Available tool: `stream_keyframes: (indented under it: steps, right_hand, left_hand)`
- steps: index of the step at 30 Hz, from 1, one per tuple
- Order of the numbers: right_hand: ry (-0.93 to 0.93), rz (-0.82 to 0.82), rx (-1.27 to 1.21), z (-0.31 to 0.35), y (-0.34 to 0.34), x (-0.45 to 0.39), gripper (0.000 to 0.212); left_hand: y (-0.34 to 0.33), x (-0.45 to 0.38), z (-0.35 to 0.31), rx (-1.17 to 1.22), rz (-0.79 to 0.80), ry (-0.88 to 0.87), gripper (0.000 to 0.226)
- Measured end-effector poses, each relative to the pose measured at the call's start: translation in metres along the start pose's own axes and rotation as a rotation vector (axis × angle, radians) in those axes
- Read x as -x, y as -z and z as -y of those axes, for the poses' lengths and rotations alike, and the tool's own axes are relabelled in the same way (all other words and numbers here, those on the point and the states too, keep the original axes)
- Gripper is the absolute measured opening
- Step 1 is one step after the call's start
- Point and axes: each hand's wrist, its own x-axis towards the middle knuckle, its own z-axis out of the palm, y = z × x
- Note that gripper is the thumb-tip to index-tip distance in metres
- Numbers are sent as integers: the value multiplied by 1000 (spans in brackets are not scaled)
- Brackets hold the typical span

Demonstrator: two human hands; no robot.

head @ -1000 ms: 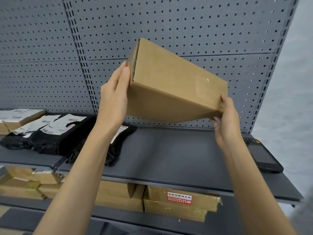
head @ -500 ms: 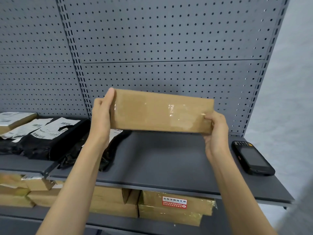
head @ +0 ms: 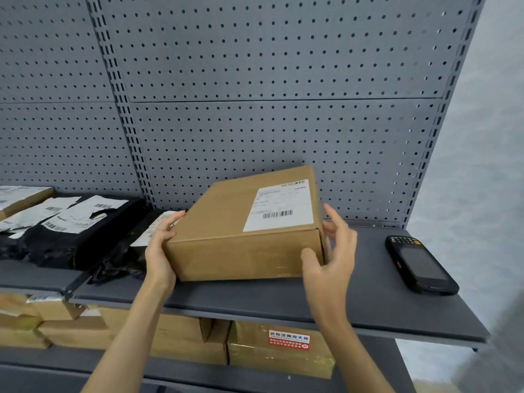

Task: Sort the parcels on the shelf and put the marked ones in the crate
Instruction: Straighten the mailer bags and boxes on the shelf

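A brown cardboard parcel (head: pixel 226 222) lies flat on the grey shelf board (head: pixel 255 296), with its white barcode label (head: pixel 280 205) facing up. My left hand (head: pixel 158 251) holds its left end, thumb over the top edge. My right hand (head: pixel 331 259) is at the right front corner with fingers spread and straight. Its thumb is at the front face and its fingers are just off the right side. No crate is in view.
Black mailer bags (head: pixel 71 242) with white labels lie left of the parcel, touching my left hand's side. A black handheld scanner (head: pixel 419 265) lies at the shelf's right end. Below, taped brown boxes (head: pixel 184 336) fill the lower shelf, one with a red sticker (head: pixel 289 339). A pegboard wall (head: pixel 255 109) stands behind.
The parcel came down from in front of the pegboard, turned label-up and now lies on the shelf. My right hand has loosened its hold; my left still holds the end.
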Motion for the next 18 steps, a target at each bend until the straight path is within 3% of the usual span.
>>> stream_keyframes:
  steps: [14,18]
  right_hand:
    - [-239,93,307,-43,0,15,66]
    - [-83,-16,406,-20,-18,22,69]
  left_hand:
    - [-4,-13,19,-327,21,-20,45]
    - [0,-4,10,-400,29,-161,48]
